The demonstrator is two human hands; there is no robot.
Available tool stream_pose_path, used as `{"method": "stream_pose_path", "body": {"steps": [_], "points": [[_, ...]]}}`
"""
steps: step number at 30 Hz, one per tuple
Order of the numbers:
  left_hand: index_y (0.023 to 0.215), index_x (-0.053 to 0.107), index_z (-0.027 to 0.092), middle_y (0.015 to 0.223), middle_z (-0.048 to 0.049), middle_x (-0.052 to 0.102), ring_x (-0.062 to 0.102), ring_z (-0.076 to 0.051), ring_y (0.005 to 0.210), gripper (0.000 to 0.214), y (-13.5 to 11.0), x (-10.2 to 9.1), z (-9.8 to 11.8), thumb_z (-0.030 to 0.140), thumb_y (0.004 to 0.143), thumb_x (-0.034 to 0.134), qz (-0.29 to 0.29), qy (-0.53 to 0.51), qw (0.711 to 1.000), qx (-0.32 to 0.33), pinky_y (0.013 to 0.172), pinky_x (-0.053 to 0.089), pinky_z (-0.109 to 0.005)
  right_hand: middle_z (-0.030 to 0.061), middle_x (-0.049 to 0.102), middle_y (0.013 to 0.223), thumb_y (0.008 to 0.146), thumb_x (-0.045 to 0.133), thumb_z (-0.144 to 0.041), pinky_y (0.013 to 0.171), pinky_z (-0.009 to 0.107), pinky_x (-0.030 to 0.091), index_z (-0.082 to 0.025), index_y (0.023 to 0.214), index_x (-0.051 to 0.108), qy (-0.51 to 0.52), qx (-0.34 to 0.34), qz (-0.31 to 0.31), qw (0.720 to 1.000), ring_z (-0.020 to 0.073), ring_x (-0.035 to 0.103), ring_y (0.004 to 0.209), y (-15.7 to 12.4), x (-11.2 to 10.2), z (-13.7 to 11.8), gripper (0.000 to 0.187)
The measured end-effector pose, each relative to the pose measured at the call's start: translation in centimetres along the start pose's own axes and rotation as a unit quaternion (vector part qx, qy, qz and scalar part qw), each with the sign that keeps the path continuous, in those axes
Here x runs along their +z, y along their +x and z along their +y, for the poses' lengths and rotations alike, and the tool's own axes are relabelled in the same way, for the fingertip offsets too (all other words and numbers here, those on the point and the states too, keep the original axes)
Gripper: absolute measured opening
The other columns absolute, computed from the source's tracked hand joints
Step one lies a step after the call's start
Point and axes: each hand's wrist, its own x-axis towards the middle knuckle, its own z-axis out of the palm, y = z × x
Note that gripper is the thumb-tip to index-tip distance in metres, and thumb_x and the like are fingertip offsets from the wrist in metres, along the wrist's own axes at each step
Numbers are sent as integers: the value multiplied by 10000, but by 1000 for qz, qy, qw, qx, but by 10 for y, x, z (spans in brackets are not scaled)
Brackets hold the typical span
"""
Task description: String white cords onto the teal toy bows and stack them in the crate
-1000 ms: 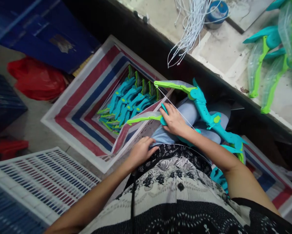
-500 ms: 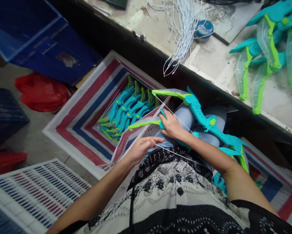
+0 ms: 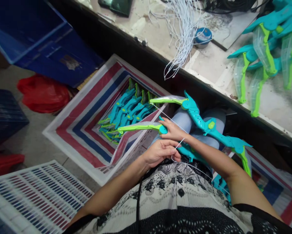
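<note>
Two toy bows of teal and lime-green plastic lie across my lap. The farther toy bow (image 3: 197,118) has a white string running from its left tip down past my right wrist. My right hand (image 3: 172,130) is closed round the nearer toy bow (image 3: 141,127), just by the joint of its green limb. Close below it, my left hand (image 3: 161,152) pinches a white string (image 3: 196,167), whose short end sticks up above the fingers. That string trails right across my waist. My right forearm hides part of both bows.
A striped-lined crate (image 3: 83,139) at left holds several toy bows (image 3: 130,109). On the workbench (image 3: 138,31) lie white strings (image 3: 181,39), a blue-lidded tub (image 3: 202,36) and more bows (image 3: 265,48). A white basket (image 3: 45,191), blue bin (image 3: 55,55) and red bag (image 3: 42,94) stand left.
My left hand has moved right, close under my right hand, and the string's short end now stands above its fingers. The right hand keeps its hold on the nearer bow. The view has shifted slightly.
</note>
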Motion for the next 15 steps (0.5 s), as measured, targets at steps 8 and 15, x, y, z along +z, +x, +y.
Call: {"method": "stream_pose_path", "body": {"steps": [8, 15], "points": [[680, 673, 151, 465, 53, 483, 389, -39, 435, 297, -28, -18, 39, 339, 578, 880, 259, 1, 924, 280, 452, 330, -171, 63, 590, 1248, 676, 722, -354, 1054, 407, 402, -181, 1294, 530, 282, 46, -53, 957, 241, 534, 1165, -16, -21, 10, 669], [701, 738, 148, 521, 28, 558, 394, -61, 463, 216, -27, -31, 75, 313, 578, 803, 494, 151, 750, 414, 454, 281, -219, 46, 604, 1257, 622, 775, -335, 1082, 374, 377, -209, 1222, 588, 346, 61, -35, 936, 220, 530, 1192, -13, -24, 12, 641]]}}
